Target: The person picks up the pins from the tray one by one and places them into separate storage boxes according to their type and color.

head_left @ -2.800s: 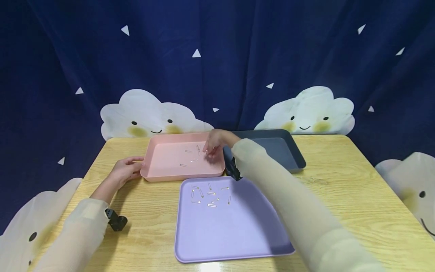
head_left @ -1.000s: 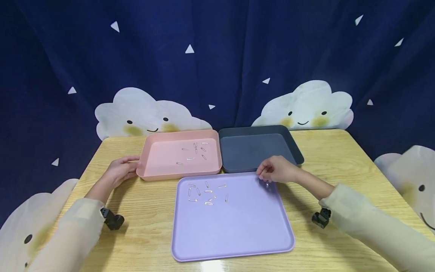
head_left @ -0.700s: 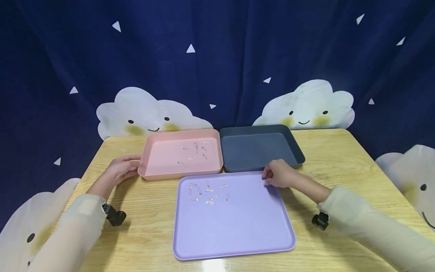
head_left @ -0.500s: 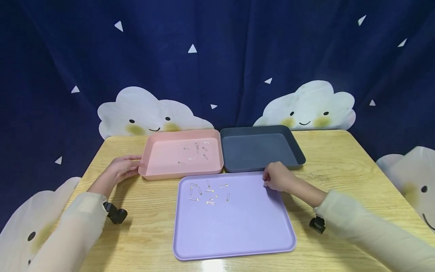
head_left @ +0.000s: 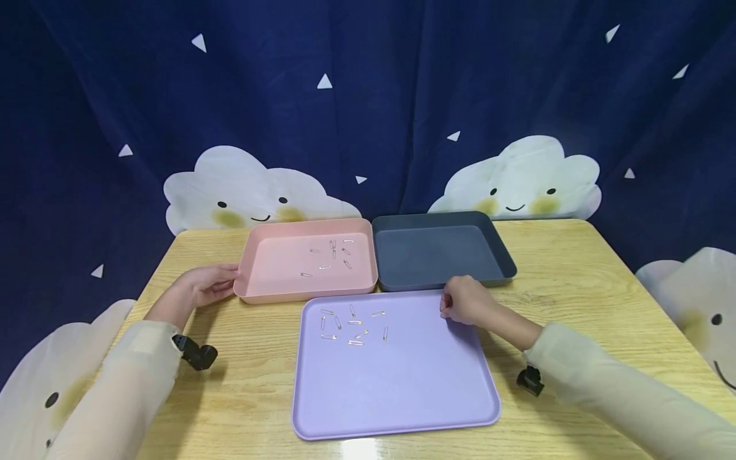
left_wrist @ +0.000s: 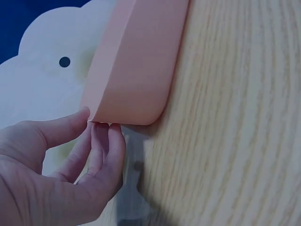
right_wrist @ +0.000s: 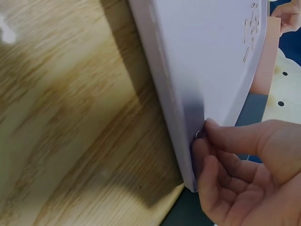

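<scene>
At the far right corner of the lavender tray (head_left: 397, 383), my right hand (head_left: 467, 301) pinches a small silvery safety pin (right_wrist: 200, 134) between thumb and forefinger, low over the tray. Much of that pin is hidden by the fingers. My left hand (head_left: 208, 285) pinches the left wall of the pink tray (head_left: 276, 262); its thumb touches the rim in the left wrist view, with fingertips just below. Several gold-tipped safety pins (head_left: 355, 322) lie in the lavender tray's far left part. Several silvery safety pins (head_left: 324, 267) are in the pink tray, mostly toward its right side.
A dark grey-blue tray (head_left: 437, 252) stands right of the pink one, against it, behind the lavender tray. The wooden table (head_left: 575, 306) extends on both sides. A dark blue curtain (head_left: 374, 96) with clouds hangs behind it.
My right hand has left the pink tray for the lavender tray's far right corner, where a pin lay and is now between its fingers. My left hand has stayed at the pink tray.
</scene>
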`<state>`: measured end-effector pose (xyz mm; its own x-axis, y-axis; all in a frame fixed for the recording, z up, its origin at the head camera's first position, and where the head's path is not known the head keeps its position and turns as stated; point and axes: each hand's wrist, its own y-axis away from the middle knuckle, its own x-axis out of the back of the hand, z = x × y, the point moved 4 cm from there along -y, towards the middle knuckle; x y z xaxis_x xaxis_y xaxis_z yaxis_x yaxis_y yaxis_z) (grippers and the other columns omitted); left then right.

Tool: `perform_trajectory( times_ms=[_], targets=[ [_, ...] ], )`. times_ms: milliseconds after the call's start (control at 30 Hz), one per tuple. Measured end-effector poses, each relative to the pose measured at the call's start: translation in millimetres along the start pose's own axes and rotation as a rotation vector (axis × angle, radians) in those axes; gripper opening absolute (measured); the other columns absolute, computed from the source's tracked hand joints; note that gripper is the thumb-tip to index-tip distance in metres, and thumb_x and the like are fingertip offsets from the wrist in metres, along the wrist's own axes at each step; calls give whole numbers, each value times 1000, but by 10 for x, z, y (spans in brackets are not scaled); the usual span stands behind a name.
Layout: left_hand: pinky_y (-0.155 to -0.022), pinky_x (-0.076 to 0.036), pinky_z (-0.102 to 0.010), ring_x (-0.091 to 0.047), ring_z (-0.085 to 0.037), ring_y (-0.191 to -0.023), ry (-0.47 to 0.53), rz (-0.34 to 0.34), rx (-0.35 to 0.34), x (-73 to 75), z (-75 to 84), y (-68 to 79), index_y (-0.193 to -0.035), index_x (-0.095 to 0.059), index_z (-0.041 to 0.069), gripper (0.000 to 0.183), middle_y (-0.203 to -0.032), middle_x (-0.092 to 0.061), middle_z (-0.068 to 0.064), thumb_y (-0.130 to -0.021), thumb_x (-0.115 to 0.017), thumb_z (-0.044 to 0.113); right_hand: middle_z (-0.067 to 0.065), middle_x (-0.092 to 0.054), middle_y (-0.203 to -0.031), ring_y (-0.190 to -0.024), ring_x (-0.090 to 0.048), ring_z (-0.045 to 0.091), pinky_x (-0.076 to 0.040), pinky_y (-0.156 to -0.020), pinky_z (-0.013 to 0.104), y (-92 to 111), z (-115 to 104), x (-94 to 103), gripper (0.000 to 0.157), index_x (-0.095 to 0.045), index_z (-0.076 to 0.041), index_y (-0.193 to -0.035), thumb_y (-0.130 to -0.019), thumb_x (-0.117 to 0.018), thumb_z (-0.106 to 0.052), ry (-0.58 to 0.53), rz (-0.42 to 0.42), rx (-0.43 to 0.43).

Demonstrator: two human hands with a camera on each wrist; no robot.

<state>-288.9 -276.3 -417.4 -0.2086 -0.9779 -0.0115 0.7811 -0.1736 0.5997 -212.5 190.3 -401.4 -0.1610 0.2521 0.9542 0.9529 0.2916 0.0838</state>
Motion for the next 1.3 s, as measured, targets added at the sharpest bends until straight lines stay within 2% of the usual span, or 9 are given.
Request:
perform_trajectory(
  times_ms=[133, 400, 567, 700, 800, 1033, 1200, 1300],
  targets=[
    [-70, -55, -17, -61, -1, -72, 59, 9, 33, 17, 0, 12, -148, -29, 4, 58, -72, -67, 10, -96, -53, 6, -3, -54, -56, -54, -46, 10, -37, -51, 20, 14, -21, -19, 21, -61, -13, -58, -76, -71, -7, -2, -50, 11],
    [-70, -56, -18, -63, -1, -72, 64, 21, 40, -9, 21, 46, -152, -21, 3, 65, -72, -68, 10, -96, -54, 6, -3, -50, -57, -53, -44, 10, -34, -49, 20, 45, -65, -20, 19, -58, -12, -61, -77, -64, -5, -22, -110, 19],
    [-69, -55, -18, -64, 0, -70, 19, 18, 26, -18, 57, 52, -151, -23, 2, 62, -71, -68, 12, -97, -52, 7, -2, -53, -62, -58, -46, 10, -37, -55, 20, 31, -108, 28, 18, -60, -11, -66, -81, -67, -4, -54, -104, 51],
    [-70, -56, -17, -64, 2, -71, -56, 28, 5, -32, 83, 59, -152, -19, -1, 63, -71, -68, 14, -97, -50, 8, -1, -57, -64, -62, -46, 8, -38, -58, 19, 26, -139, 68, 11, -65, -9, -71, -76, -72, -4, -83, -92, 91],
    [-70, -56, -17, -64, 3, -71, -98, 38, -5, -40, 83, 66, -151, -18, -3, 63, -71, -67, 15, -97, -49, 9, -2, -59, -65, -62, -47, 6, -39, -58, 18, 21, -150, 79, 7, -69, -7, -75, -74, -76, -5, -132, -119, 84],
    [-71, -56, -17, -64, 2, -73, -98, 42, -5, -42, 40, 66, -151, -18, -2, 62, -73, -66, 15, -98, -48, 9, -1, -63, -62, -52, -50, 5, -45, -51, 19, 3, -146, 24, 4, -72, -3, -80, -76, -73, 0, -323, -276, 23],
    [-71, -56, -17, -63, 1, -73, -99, 52, -4, -38, 27, 60, -151, -19, -3, 63, -73, -66, 15, -97, -50, 8, -2, -65, -64, -55, -51, 6, -45, -53, 19, -38, -136, -26, 6, -73, -1, -83, -77, -73, 0, -388, -346, -12],
    [-70, -56, -17, -63, 1, -72, -92, 54, -6, -34, 30, 48, -151, -19, -3, 63, -72, -66, 14, -97, -50, 7, 2, -69, -67, -58, -54, 6, -49, -57, 20, -71, -134, -54, 8, -73, 0, -85, -77, -72, 1, -453, -384, -47]
  ],
)
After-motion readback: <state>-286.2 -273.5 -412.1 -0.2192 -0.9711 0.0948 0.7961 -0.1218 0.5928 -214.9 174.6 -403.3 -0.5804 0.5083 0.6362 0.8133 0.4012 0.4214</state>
